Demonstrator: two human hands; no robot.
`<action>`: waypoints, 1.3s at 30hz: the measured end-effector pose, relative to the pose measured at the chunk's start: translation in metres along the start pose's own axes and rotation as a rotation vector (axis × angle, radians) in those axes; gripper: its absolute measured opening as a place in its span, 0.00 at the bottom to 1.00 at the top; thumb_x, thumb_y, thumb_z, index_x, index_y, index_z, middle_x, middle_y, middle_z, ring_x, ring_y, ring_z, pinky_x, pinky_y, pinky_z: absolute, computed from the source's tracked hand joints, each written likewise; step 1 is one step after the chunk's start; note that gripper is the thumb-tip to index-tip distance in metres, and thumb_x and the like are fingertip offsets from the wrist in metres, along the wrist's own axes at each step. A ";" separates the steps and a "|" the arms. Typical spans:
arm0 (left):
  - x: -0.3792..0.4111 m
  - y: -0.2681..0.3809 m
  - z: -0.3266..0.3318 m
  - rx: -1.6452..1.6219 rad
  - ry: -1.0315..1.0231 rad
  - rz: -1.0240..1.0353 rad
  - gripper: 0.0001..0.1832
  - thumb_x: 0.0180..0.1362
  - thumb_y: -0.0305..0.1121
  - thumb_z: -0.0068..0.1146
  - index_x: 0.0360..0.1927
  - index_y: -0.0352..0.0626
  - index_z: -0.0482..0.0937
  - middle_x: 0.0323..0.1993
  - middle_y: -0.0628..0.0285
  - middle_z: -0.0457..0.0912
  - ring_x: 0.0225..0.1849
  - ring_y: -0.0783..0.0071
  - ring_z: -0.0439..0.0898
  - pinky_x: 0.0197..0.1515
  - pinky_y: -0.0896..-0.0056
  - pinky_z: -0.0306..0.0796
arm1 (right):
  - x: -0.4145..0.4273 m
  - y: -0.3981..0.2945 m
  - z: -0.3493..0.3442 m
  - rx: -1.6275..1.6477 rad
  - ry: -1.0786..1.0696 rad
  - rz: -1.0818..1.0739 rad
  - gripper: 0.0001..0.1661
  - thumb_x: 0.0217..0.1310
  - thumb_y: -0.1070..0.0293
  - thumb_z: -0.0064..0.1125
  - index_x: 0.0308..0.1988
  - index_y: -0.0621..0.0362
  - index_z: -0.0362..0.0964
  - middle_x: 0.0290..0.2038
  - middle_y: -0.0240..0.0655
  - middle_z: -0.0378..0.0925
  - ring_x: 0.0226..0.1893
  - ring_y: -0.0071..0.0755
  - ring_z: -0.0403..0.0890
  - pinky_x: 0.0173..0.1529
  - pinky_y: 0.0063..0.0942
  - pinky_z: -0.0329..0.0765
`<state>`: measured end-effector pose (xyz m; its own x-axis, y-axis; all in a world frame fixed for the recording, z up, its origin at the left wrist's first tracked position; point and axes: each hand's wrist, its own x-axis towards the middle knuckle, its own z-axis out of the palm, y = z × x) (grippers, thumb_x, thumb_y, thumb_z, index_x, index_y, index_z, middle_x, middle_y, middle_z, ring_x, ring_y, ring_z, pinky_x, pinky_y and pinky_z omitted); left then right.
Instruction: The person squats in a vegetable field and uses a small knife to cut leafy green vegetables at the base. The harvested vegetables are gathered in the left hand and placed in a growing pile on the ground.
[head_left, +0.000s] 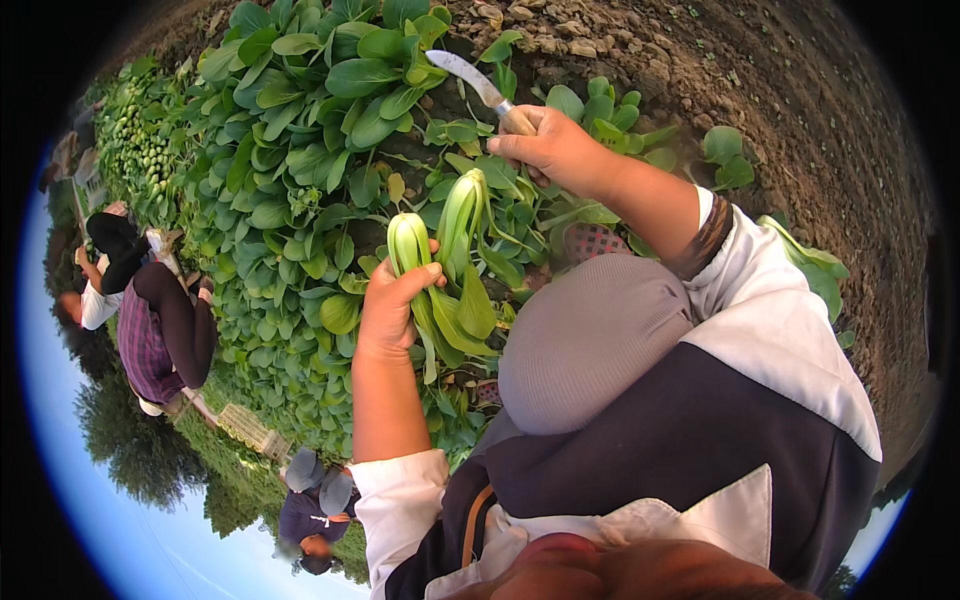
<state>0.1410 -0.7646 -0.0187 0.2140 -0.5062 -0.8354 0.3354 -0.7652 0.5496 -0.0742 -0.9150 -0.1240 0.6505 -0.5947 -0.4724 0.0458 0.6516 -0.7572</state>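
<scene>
In my left hand (394, 300) is a trimmed head of bok choy (407, 238), its pale cut base up and its green leaves hanging down. A second bok choy (460, 214), also base up, lies against the fingertips; whether the same hand grips it too is hard to tell. My right hand (547, 146) grips a knife (472, 79) by its wooden handle. The curved, stained blade points up and left, away from the bok choy, over leaves and soil. Rows of growing bok choy (300, 195) spread below and left of both hands.
Bare brown soil (787, 97) with small seedlings lies to the right. Cut leaves (814, 266) rest beside my right elbow. Many harvested heads (150, 150) lie far left. Near a plastic crate (251, 429), people crouch, one in a plaid shirt (154, 330), another in dark clothing (311, 510).
</scene>
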 end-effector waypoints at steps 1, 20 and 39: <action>0.000 -0.001 -0.003 -0.045 -0.003 -0.031 0.21 0.49 0.24 0.63 0.49 0.33 0.76 0.34 0.61 0.79 0.32 0.74 0.77 0.39 0.72 0.73 | 0.003 0.003 -0.004 0.121 0.109 -0.012 0.16 0.60 0.59 0.65 0.32 0.54 0.66 0.21 0.23 0.68 0.14 0.13 0.65 0.17 0.17 0.62; 0.001 -0.011 0.006 -0.089 -0.035 -0.185 0.20 0.50 0.24 0.62 0.49 0.34 0.76 0.32 0.61 0.80 0.31 0.73 0.78 0.37 0.70 0.75 | 0.019 0.022 -0.022 -0.975 0.306 -0.418 0.22 0.51 0.53 0.68 0.43 0.54 0.77 0.38 0.37 0.76 0.34 0.44 0.80 0.40 0.38 0.77; 0.081 0.008 0.080 0.339 -0.225 0.261 0.43 0.45 0.40 0.75 0.62 0.37 0.64 0.49 0.62 0.78 0.50 0.69 0.77 0.56 0.66 0.69 | 0.024 0.023 -0.002 0.328 -0.032 0.096 0.18 0.64 0.54 0.57 0.43 0.55 0.64 0.27 0.29 0.67 0.18 0.19 0.64 0.21 0.20 0.62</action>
<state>0.0878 -0.8436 -0.0819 0.0350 -0.7437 -0.6676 -0.0290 -0.6684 0.7432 -0.0593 -0.9153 -0.1539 0.6871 -0.5116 -0.5159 0.2209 0.8235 -0.5225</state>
